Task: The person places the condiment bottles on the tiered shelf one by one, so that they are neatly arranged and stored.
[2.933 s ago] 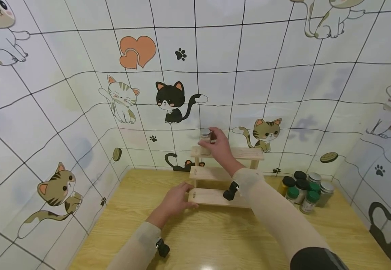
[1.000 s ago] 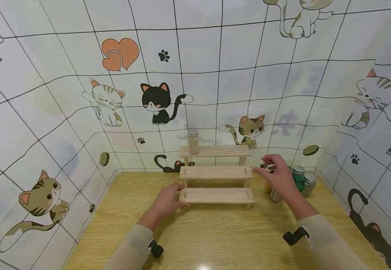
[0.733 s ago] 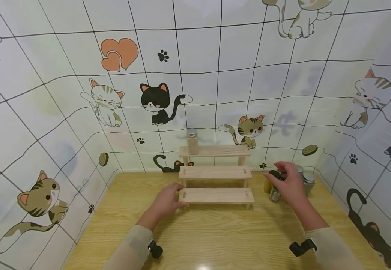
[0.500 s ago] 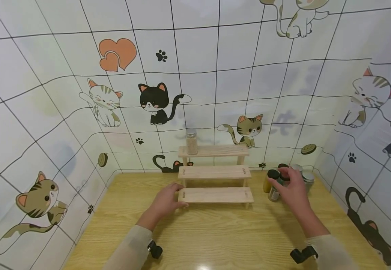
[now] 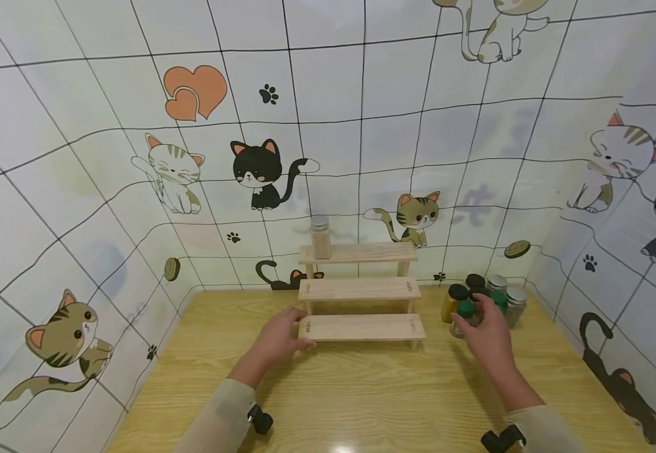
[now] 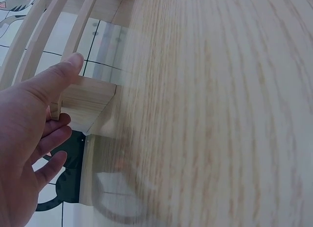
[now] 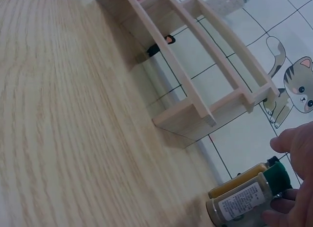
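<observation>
My left hand (image 5: pixel 277 340) holds the left end of the lowest tier of a three-tier wooden rack (image 5: pixel 362 326). In the left wrist view its thumb lies across the front edge, with fingers behind the board's end. At the cluster of spice jars, my right hand (image 5: pixel 491 340) has thumb and index finger spread around a green-capped jar (image 5: pixel 465 309). In the right wrist view the thumb is apart from that jar's green cap (image 7: pixel 277 177), and other fingers are close beneath it. A silver-lidded jar (image 5: pixel 321 241) with pale contents stands on the top tier's left end.
Around the right hand stand a yellow jar with black lid (image 5: pixel 449 307), another black-lidded jar (image 5: pixel 475 280) and silver-lidded jars (image 5: pixel 515 307). A cat-printed tile-pattern wall covering (image 5: pixel 362 138) rises behind the wooden table (image 5: pixel 339 390).
My right hand has let go of the silver-lidded jar on the top tier. It has moved right and down to the green-capped jar. My left hand has stayed on the rack.
</observation>
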`<state>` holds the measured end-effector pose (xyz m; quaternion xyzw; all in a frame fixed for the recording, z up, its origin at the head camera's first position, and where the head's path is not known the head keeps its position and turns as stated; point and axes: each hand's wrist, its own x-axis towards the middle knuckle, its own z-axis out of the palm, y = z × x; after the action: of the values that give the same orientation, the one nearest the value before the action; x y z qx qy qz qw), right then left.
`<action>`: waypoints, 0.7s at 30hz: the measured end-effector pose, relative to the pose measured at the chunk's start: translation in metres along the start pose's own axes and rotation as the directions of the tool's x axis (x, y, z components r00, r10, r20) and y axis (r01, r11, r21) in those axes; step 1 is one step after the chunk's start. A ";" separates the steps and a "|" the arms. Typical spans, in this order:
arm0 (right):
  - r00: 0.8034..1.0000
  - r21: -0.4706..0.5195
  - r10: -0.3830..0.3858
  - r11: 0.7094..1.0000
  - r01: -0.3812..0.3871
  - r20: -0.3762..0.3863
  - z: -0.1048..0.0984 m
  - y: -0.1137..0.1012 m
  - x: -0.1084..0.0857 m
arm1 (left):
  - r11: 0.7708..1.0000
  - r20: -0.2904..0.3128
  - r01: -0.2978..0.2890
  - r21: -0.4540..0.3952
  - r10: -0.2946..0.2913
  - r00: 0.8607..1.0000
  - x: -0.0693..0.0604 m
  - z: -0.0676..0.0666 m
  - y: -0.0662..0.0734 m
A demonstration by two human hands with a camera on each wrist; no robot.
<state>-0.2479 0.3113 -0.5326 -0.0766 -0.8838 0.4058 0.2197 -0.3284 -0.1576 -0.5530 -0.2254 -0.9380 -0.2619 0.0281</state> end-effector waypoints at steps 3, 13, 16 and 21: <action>1.000 0.026 0.020 0.999 -0.020 0.010 0.004 0.001 -0.001 | 1.000 0.004 0.005 0.006 -0.005 1.000 0.000 0.001 0.000; 0.999 0.042 -0.001 0.999 0.003 -0.037 0.022 0.009 -0.004 | 1.000 -0.005 0.004 -0.004 -0.004 1.000 -0.001 0.001 -0.001; 0.997 0.005 -0.034 0.999 0.034 -0.066 0.028 0.015 -0.005 | 1.000 -0.007 0.008 -0.013 -0.008 1.000 -0.001 0.001 0.000; 0.995 -0.019 -0.052 0.999 0.050 -0.090 0.035 0.019 -0.008 | 1.000 -0.003 0.005 -0.015 -0.005 1.000 -0.001 0.000 0.000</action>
<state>-0.2577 0.2974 -0.5692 -0.0741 -0.8780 0.3886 0.2693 -0.3274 -0.1583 -0.5536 -0.2226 -0.9366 -0.2694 0.0272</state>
